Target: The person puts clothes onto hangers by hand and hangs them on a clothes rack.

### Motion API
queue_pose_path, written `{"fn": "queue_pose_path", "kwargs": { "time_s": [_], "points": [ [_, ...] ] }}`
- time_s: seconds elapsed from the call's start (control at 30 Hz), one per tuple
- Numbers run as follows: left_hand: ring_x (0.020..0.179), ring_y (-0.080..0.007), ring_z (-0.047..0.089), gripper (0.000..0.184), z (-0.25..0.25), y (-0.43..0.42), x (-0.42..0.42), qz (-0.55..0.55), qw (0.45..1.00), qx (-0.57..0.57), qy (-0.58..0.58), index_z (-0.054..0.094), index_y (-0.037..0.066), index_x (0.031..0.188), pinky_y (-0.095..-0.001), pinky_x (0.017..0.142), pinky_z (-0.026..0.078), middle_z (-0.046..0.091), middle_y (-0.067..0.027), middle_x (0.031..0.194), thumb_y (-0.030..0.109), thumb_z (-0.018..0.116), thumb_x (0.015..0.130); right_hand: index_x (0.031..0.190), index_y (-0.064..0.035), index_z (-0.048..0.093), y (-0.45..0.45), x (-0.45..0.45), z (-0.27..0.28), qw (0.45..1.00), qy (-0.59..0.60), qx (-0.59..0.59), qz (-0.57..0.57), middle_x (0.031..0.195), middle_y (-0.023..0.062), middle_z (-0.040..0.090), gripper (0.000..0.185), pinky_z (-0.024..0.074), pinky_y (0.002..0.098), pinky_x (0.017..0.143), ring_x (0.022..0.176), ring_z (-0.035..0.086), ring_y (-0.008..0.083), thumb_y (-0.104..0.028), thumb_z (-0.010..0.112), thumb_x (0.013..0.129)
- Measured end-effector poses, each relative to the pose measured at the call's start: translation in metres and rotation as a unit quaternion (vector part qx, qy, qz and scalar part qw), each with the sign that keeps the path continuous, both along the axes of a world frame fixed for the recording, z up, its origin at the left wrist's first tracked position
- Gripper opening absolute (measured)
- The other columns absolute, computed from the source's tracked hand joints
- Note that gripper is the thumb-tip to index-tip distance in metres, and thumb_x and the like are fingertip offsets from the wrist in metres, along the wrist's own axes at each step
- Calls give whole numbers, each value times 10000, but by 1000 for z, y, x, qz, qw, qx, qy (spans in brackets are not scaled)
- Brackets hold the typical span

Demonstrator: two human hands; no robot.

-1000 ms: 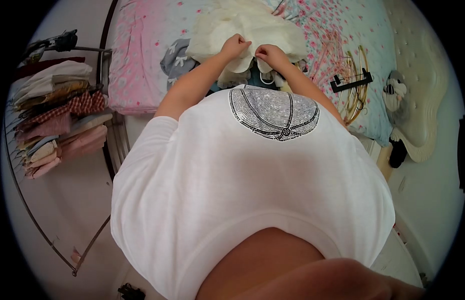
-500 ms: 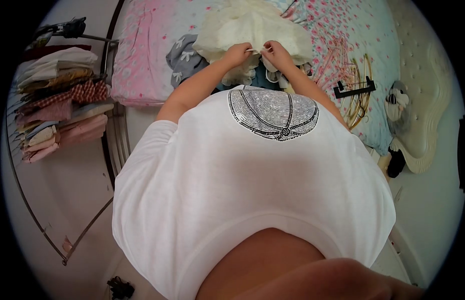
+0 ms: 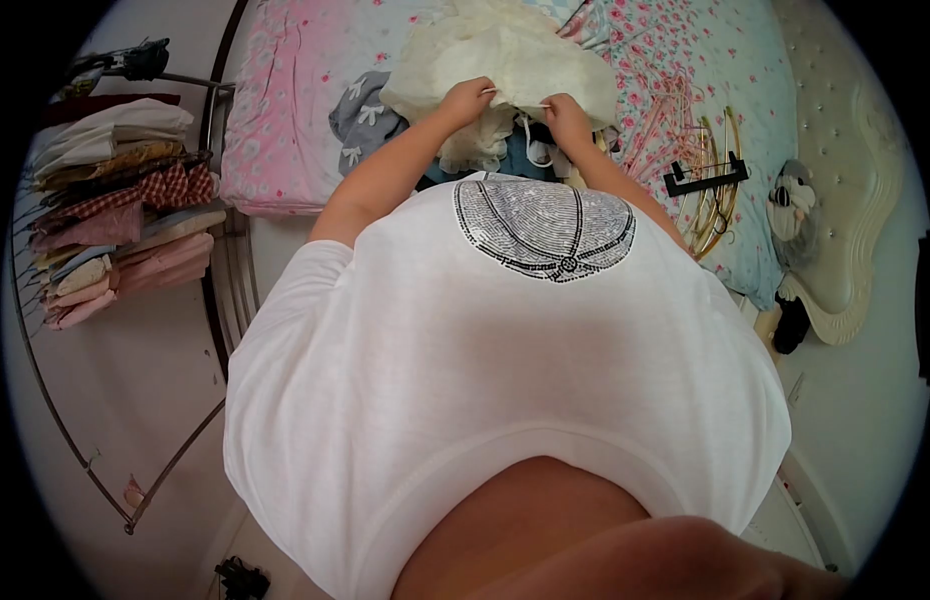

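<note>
A cream frilly garment [image 3: 520,60] lies spread on the bed; whether it is a dress or a skirt I cannot tell. My left hand [image 3: 470,100] is closed in a pinch on its near edge. To the right, my right hand [image 3: 567,120] pinches the same edge, with a thin pale strip running between the two hands. Below the hands hangs a ruffled piece of cream cloth [image 3: 475,145]. A grey garment with white bows [image 3: 365,125] lies beside my left forearm. Dark blue cloth [image 3: 520,160] shows under the cream material.
Pink and gold hangers [image 3: 725,205] and a black clip hanger [image 3: 707,176] lie on the floral bed [image 3: 730,60] at right. The padded headboard [image 3: 840,180] stands beyond. At left, folded clothes hang on a metal rack [image 3: 55,390].
My hands have moved apart along the cream garment's edge. My right hand has shifted right and slightly down, and the left a little to the left.
</note>
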State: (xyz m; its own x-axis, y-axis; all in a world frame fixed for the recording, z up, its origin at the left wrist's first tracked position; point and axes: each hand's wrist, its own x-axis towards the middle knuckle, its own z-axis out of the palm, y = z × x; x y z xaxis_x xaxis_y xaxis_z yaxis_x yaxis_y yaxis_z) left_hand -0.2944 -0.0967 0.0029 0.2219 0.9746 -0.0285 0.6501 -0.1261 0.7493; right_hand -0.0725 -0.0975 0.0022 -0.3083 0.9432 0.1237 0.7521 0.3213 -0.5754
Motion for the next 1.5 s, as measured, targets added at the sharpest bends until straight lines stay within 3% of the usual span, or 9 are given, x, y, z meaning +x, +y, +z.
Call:
{"fn": "queue_pose_path", "kwargs": {
  "time_s": [0.13,0.23,0.43,0.57,0.7,0.87,1.07,1.2,1.5],
  "points": [
    [741,-256,569,222,-5,-1,-9,19,999,-37,-14,571,31,911,-338,661,437,602,-127,798,224,545,805,874,-60,609,12,12,7,995,11,-75,-72,845,143,602,166,452,378,686,795,569,314,-180,524,797],
    [746,-263,571,230,-4,-1,-10,19,999,-38,-3,573,27,907,-343,662,437,604,-130,803,228,558,796,852,-50,604,21,16,10,997,-16,-13,-75,846,144,602,165,455,375,677,791,572,309,-184,522,801],
    [747,-305,563,205,4,-4,-5,40,996,15,83,589,21,871,-383,655,436,594,-150,782,197,582,764,981,-53,542,15,7,11,988,28,-150,-18,810,101,583,335,457,358,693,776,577,273,-272,608,735],
    [741,-324,544,145,6,-11,-1,71,990,58,110,591,31,821,-403,650,426,570,-153,749,158,570,754,1089,-89,493,-2,8,-8,991,-84,-19,99,1113,156,477,484,426,357,792,988,498,296,-226,655,655],
    [755,-315,518,52,-3,-15,8,118,981,101,114,582,58,745,-397,657,416,525,-130,747,74,545,712,1177,-112,432,-11,6,-18,976,-209,0,68,1218,172,392,635,343,406,918,1129,388,324,-143,688,597],
    [789,-295,501,122,12,-33,13,39,982,147,108,584,88,731,-376,667,413,492,-104,790,14,502,678,1209,-153,426,-4,18,-35,969,-244,19,32,1253,156,373,672,284,477,942,1167,351,311,-182,710,600],
    [827,-304,516,340,-16,-36,9,34,988,63,140,637,133,939,-373,683,429,506,-125,849,-12,537,648,996,-164,547,8,16,-48,968,-232,78,57,1128,71,480,393,305,461,870,1103,415,245,-207,669,625],
    [918,-302,506,412,-10,-46,9,36,976,125,174,599,147,1028,-386,746,417,501,-138,1005,16,566,639,885,-149,566,17,10,-46,972,-212,39,91,955,21,546,238,306,474,844,995,483,214,-178,631,658],
    [991,-242,492,396,20,-31,-1,80,941,268,191,537,125,1048,-437,831,332,522,-80,1035,27,571,665,885,-64,564,38,13,22,985,77,69,138,837,107,567,157,409,380,713,826,505,319,-146,578,752]
  ]
}}
